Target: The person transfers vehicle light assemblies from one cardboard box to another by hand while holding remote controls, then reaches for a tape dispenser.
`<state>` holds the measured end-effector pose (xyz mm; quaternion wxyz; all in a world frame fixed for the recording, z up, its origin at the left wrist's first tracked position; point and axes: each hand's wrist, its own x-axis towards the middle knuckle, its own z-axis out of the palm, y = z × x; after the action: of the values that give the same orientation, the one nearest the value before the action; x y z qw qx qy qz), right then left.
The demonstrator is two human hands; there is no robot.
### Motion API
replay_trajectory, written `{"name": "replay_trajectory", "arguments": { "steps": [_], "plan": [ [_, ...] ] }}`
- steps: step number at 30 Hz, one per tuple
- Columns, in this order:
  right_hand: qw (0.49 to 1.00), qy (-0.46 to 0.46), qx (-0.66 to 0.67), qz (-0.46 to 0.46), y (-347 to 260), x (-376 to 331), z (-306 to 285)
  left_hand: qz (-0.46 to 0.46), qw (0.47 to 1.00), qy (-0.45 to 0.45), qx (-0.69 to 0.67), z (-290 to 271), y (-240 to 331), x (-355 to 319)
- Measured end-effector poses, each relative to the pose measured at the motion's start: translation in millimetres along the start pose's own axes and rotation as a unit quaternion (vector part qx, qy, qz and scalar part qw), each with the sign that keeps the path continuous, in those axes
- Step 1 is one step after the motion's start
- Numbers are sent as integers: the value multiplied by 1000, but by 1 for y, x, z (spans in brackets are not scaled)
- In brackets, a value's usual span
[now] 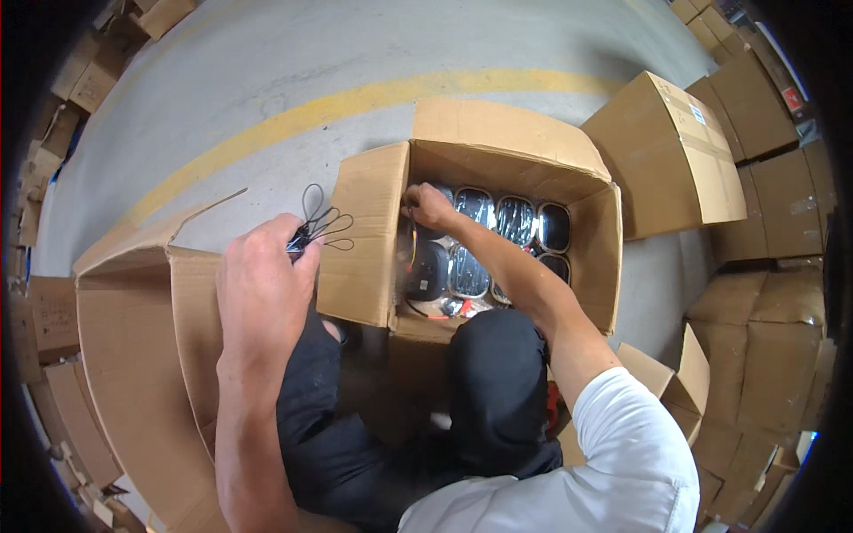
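Black thin loops (322, 222) clenched in my left hand (265, 289) over the open cardboard box (364, 240); right hand (430, 206) inside it, gripping a bagged black item (425, 266).

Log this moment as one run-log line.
left hand: holds black looped ties | right hand: inside open brown cardboard box, at black bagged items

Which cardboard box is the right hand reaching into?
The open box in front of the knees, packed with black bagged items; the right hand is inside. The box right of it is closed.
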<state>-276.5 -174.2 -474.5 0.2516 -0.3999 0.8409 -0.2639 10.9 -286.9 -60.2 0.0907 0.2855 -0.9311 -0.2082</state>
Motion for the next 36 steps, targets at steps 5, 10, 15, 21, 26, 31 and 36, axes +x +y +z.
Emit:
{"name": "replay_trajectory", "arguments": {
  "steps": [5,10,15,21,26,31,36],
  "plan": [
    [998,49,-10,-30,-35,-46,-19,31,999,15,33,0,-11,-5],
    [952,172,251,-14,-31,-111,-101,59,998,22,19,-5,-8,-8],
    [962,186,199,-15,-102,-161,-196,55,998,28,11,-8,-21,-16],
    [938,220,267,37,-164,-203,-298,65,998,12,11,-21,-16,-23],
    [932,239,273,20,-219,-221,-361,119,993,25,15,-6,-22,-24],
    [939,236,245,-44,-298,-231,-389,153,988,-3,31,5,-14,-31],
    [930,175,304,-110,-380,-199,-400,210,977,11,37,24,-23,-40]
  ]
}}
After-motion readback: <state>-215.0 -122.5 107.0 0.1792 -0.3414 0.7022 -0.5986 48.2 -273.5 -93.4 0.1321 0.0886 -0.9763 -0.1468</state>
